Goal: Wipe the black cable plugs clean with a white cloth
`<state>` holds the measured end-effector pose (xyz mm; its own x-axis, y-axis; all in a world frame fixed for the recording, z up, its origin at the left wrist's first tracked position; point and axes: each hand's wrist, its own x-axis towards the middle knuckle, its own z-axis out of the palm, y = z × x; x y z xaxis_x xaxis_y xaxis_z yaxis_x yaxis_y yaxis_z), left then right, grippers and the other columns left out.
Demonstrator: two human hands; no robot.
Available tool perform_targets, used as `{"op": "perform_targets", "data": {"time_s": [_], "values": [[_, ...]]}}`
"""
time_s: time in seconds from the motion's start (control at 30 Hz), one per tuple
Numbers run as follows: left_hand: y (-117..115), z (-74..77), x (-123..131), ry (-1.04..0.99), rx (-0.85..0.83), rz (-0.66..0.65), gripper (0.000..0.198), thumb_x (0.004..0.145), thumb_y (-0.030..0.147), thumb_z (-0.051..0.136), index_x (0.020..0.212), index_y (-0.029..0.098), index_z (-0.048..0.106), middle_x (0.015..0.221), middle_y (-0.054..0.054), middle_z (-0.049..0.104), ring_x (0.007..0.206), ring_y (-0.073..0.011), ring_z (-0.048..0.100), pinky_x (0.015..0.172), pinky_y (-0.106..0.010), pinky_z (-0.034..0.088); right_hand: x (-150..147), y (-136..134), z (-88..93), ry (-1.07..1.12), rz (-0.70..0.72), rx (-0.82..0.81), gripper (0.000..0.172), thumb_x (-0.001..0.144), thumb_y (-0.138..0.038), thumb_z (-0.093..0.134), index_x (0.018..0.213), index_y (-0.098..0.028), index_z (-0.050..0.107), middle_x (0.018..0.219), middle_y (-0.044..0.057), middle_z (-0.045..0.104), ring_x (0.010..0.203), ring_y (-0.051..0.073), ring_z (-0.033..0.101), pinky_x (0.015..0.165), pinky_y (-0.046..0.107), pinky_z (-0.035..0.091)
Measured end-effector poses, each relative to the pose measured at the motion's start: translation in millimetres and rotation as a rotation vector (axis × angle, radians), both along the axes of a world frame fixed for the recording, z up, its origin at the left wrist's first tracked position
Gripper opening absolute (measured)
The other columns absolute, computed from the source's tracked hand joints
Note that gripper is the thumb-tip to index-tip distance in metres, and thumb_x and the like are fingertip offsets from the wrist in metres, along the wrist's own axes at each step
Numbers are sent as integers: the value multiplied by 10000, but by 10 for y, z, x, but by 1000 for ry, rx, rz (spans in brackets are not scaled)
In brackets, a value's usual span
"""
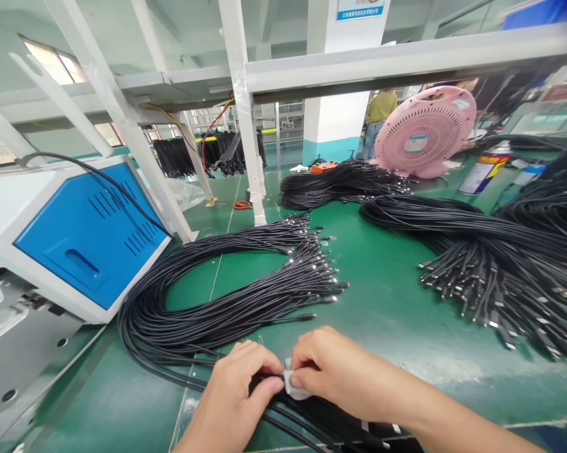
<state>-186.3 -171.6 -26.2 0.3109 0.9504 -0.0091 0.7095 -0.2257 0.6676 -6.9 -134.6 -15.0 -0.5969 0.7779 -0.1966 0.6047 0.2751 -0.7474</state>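
At the front edge of the green table, my left hand (238,393) pinches a black cable (276,377) between thumb and fingers. My right hand (335,374) is closed on a small white cloth (294,390), pressed against that cable just beside my left fingertips. The cable's end is hidden by the cloth and fingers. More black cables (290,431) lie beneath both hands. Just beyond them, a U-shaped bundle of black cables (236,318) rests on the table, its metal-tipped ends pointing right.
On the left stands a white-and-blue machine (89,236). Other cable bundles (453,220) lie right and at the back (330,179), near a pink fan (425,135) and a spray can (485,168). A white frame post (248,113) rises from the green table (372,302). A person (380,113) stands far off.
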Motion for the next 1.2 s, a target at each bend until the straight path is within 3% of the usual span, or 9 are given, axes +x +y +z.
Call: {"op": "perform_targets", "data": {"time_s": [0.23,0.93,1.07,1.2], "values": [[9,-114,-8,-64,-29,49,108,740,94,549,705,193,525,712,54,561,710,-92,516,662,-195,370,-59,11,19,-39,-35,-48,140,668,-192,512,601,-147,626,536,-25,495,533,95,421,481,191,271],[4,-104,-9,-100,-34,66,100,741,99,520,712,194,520,730,40,566,726,-110,521,673,-212,370,-88,22,-4,-36,-36,-67,157,664,-173,492,601,-146,634,522,-32,467,510,89,407,459,184,265],[-5,-80,-19,-126,-66,93,90,740,113,527,710,197,530,725,42,568,707,-105,517,662,-210,366,27,-7,-5,-45,-54,-45,143,676,-174,496,575,-149,593,521,-33,475,507,89,391,458,193,253],[0,-65,-39,-175,-107,131,73,748,137,534,715,203,531,725,48,565,702,-100,513,663,-205,367,191,13,29,-10,-171,12,198,750,-231,481,597,-148,576,557,-25,504,536,99,394,483,201,274]]}}
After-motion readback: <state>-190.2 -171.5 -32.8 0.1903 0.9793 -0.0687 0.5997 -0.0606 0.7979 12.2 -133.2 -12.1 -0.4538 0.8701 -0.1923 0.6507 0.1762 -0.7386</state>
